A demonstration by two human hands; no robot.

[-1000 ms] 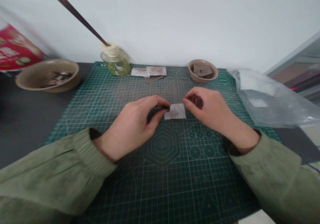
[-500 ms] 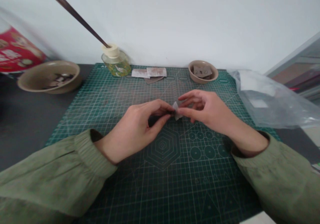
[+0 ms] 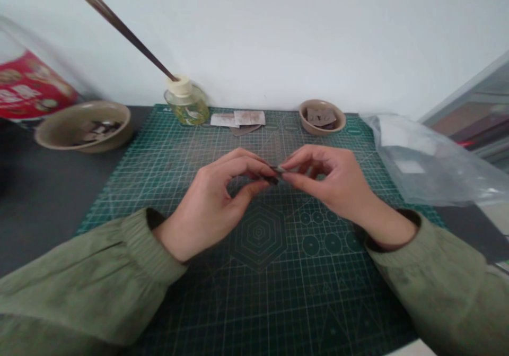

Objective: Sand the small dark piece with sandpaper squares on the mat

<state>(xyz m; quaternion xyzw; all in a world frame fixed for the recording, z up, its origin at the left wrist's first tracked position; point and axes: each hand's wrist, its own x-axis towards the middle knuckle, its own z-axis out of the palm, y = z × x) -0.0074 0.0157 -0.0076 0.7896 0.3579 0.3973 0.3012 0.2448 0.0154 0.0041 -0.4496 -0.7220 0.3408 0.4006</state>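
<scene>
Above the middle of the green cutting mat [image 3: 258, 287], my left hand [image 3: 222, 202] pinches a small dark piece [image 3: 272, 180] between thumb and fingers. My right hand [image 3: 326, 175] comes in from the right, its thumb and forefinger closed on a small greyish piece [image 3: 280, 170] that touches or lies right beside the dark one. The fingertips of both hands nearly meet. Both pieces are mostly hidden by the fingers, and their exact shape is too small to tell.
A large bowl [image 3: 47, 136] of dark pieces stands left, near a red packet [image 3: 35, 88]. Behind are a reed diffuser bottle [image 3: 186, 104], stained white strips [image 3: 249, 118] and a small bowl [image 3: 303, 120] with brown pieces. A clear plastic bag [image 3: 437, 170] lies right.
My right thumb and forefinger have closed on the pale piece, which stood upright before and now looks flatter. My left hand keeps its pinch. The view has shifted slightly.
</scene>
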